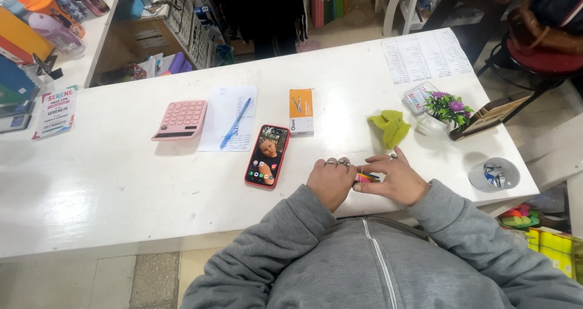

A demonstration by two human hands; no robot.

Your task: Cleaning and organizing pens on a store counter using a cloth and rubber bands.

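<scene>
I see a white table (121, 187) carrying a pink calculator (181, 120), a red-cased phone (267, 156), an orange box (301, 111) and a crumpled green cloth (389, 127), none blocking my hands. My left hand (331, 180), fingers curled together, and right hand (396, 178), fingers spread flat, both grip a small bundle of coloured pens (367, 177) near the table's front edge. The bundle is thin, pink, yellow and dark, lying roughly left to right between the hands.
</scene>
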